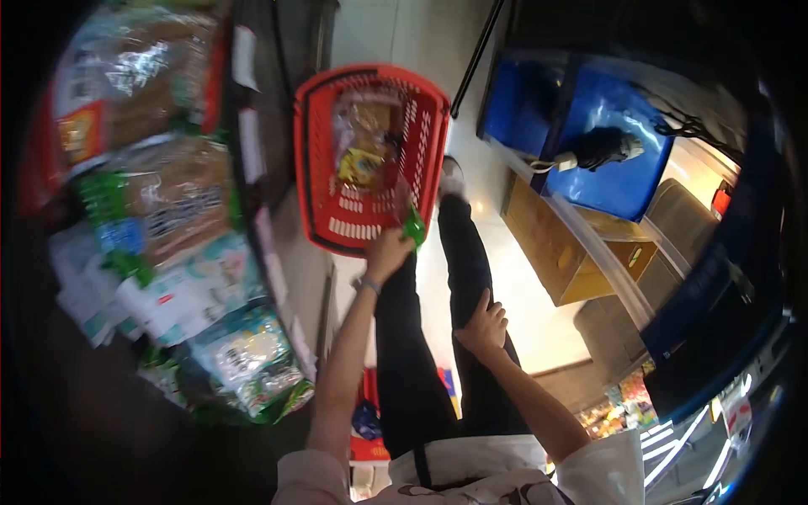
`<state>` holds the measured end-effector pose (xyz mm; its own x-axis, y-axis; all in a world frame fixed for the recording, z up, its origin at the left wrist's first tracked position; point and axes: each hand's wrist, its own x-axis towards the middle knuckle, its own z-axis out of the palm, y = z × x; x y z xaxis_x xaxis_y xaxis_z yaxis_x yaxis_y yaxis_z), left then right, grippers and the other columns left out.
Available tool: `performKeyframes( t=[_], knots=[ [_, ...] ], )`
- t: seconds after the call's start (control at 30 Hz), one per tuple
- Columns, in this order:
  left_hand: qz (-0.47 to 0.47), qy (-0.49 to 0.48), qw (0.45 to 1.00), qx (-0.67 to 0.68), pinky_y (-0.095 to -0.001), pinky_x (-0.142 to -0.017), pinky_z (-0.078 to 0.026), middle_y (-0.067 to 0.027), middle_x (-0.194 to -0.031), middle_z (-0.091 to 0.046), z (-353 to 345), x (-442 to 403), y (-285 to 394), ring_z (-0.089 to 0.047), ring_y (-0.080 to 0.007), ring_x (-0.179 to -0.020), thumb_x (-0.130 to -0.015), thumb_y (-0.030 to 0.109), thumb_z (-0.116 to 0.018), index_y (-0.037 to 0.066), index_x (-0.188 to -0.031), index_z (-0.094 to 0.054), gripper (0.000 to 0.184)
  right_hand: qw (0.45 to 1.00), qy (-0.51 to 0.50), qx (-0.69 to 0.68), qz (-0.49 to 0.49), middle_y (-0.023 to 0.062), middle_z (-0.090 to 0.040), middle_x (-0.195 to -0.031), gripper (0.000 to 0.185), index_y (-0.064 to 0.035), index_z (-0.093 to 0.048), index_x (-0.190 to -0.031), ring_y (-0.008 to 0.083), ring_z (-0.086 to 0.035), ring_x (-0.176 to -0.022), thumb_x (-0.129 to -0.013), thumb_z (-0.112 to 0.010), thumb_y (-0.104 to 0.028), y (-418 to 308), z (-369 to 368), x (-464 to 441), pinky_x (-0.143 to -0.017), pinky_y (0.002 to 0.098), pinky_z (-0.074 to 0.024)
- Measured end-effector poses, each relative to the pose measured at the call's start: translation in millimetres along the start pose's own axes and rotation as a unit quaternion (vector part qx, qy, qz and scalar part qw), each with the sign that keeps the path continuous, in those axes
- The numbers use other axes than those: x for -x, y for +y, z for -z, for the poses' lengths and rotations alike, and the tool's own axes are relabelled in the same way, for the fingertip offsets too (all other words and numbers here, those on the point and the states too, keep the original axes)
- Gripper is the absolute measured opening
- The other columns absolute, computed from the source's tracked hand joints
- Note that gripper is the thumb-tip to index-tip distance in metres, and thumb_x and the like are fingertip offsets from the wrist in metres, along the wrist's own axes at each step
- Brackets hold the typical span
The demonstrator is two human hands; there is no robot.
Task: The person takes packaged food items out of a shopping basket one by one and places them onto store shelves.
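Note:
My left hand (389,254) reaches down over the near rim of a red plastic shopping basket (316,194). Its fingers are closed on a green and clear plastic packet (412,225), blurred, whose contents I cannot make out. Inside the basket lie a clear packet with brown contents (370,122) and a yellow packet (360,168). On my right thigh, near the knee, rests my right hand (486,328), its fingers partly curled over the dark trousers and apart, with nothing held.
Packaged food (177,198) in clear and green bags lies on a shelf at the left. On the right are a blue bin (619,126) with a black cable, and a cardboard box (547,244). The basket stands on a pale tiled floor (370,38).

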<state>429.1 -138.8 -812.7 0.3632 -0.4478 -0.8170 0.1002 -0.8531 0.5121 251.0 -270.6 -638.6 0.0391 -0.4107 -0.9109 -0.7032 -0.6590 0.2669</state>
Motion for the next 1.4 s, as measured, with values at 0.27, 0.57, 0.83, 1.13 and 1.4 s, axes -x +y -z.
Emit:
performKeyframes(
  t=[0.27,0.57,0.83,1.13,1.4],
  knots=[
    [-0.080,0.120,0.967,0.211,-0.0386,-0.065,-0.051,-0.0148,-0.077,-0.071,58,253,158,-0.068,-0.0215,-0.072,-0.096,0.026,-0.061,-0.002,-0.091,-0.070,0.030,0.940,0.016,-0.287,0.184,0.0228,-0.065,-0.119,0.047,0.0000,-0.062,-0.116,0.0401,-0.063,-0.104,-0.101,-0.049,-0.043,9,17,56,-0.093,0.0505,-0.0508],
    [-0.174,0.245,0.950,0.085,-0.0459,-0.062,-0.050,-0.0282,-0.085,-0.066,140,446,240,-0.068,-0.0445,-0.081,-0.098,0.024,-0.064,-0.002,-0.101,-0.067,0.027,0.412,-0.411,-0.708,0.399,0.0100,-0.061,-0.134,0.056,-0.0094,-0.044,-0.146,0.0238,-0.061,-0.119,-0.096,-0.065,-0.021,-7,210,274,-0.104,0.0382,-0.0487],
    [-0.501,0.077,0.682,0.527,-0.0399,-0.115,-0.035,-0.0161,-0.149,-0.048,233,589,303,-0.046,-0.0249,-0.138,-0.093,0.017,-0.065,-0.004,-0.152,-0.029,0.072,0.517,-0.077,-0.553,0.649,0.0067,-0.061,-0.129,0.080,-0.0027,-0.040,-0.148,0.0163,-0.057,-0.120,-0.079,-0.081,-0.001,25,343,485,-0.102,0.0326,-0.0456],
    [-0.477,0.302,0.734,0.378,-0.0326,-0.096,-0.047,-0.0107,-0.124,-0.064,228,720,348,-0.060,-0.0167,-0.110,-0.093,0.017,-0.075,-0.006,-0.134,-0.050,0.053,0.486,-0.064,-0.541,0.684,0.0095,-0.064,-0.124,0.072,0.0031,-0.045,-0.142,0.0165,-0.061,-0.114,-0.079,-0.079,0.002,50,304,609,-0.100,0.0316,-0.0463],
    [-0.480,0.327,0.662,0.474,-0.0331,-0.098,-0.046,-0.0112,-0.123,-0.065,195,724,327,-0.060,-0.0178,-0.111,-0.092,0.013,-0.076,-0.006,-0.133,-0.053,0.051,0.409,-0.213,-0.519,0.720,0.0181,-0.054,-0.141,0.093,0.0062,-0.036,-0.148,0.0266,-0.055,-0.127,-0.076,-0.075,-0.036,56,276,574,-0.109,0.0384,-0.0414]
  ],
)
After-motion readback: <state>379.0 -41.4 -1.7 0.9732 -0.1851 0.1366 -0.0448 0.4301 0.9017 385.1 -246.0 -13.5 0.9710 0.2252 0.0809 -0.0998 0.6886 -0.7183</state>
